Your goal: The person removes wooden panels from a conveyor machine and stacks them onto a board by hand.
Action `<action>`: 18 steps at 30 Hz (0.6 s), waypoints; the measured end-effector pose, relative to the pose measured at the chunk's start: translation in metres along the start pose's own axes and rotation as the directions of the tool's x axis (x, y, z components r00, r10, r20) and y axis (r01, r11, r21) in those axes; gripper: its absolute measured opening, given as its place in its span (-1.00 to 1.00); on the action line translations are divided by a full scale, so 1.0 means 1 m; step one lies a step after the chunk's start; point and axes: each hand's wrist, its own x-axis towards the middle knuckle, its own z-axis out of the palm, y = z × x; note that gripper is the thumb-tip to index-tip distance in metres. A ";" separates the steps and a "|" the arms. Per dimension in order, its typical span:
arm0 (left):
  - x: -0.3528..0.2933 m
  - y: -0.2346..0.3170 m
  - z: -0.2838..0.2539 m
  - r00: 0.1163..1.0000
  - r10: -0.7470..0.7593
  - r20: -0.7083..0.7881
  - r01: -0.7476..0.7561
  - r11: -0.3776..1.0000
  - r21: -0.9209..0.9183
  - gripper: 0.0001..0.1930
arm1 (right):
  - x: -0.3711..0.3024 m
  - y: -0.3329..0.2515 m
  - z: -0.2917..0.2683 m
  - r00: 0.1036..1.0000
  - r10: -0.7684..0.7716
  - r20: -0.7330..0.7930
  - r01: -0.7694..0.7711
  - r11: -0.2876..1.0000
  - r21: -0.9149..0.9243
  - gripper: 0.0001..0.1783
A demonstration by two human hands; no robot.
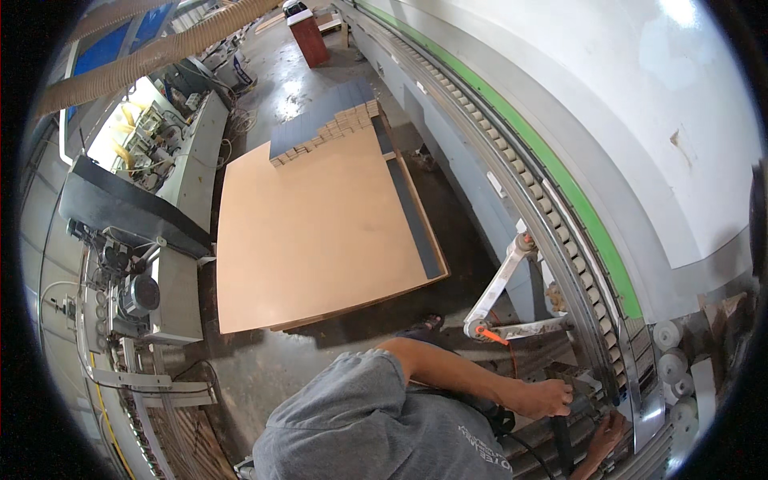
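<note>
Head view: the left hand [549, 398] is curled and the right hand [608, 433] bent, any grasp being impossible to tell, and both should be guarded against pinching at the bar [563, 442] beside them.

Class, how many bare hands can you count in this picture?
2: the bare left hand at the lower right, and the bare right hand slightly lower and further right. No others show.

Bare curled left hand [548, 398] and bare right hand [608, 436] near a track of pale rollers [554, 218]; tan rectangular board [320, 236], stacked dark-topped strips [324, 122] at its far end.
</note>
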 end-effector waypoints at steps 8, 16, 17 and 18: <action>0.000 0.000 -0.003 0.998 -0.030 0.060 0.031 0.999 -0.018 -0.85 | 0.000 0.003 0.001 1.000 0.011 0.013 -0.011 1.000 -0.014 -0.77; -0.004 0.003 -0.019 0.997 0.060 -0.043 -0.061 0.998 -0.029 -0.59 | -0.003 0.000 -0.001 0.929 0.327 0.173 -0.344 0.936 0.078 -0.66; -0.005 0.004 -0.024 0.996 0.085 -0.008 -0.085 0.996 0.020 -0.55 | -0.003 -0.001 -0.003 0.970 0.216 0.108 -0.206 0.973 -0.104 -0.65; -0.005 0.006 -0.029 0.992 0.116 0.039 -0.116 0.993 0.002 -0.59 | -0.003 -0.004 0.001 0.955 0.296 0.034 -0.293 0.953 -0.071 -0.67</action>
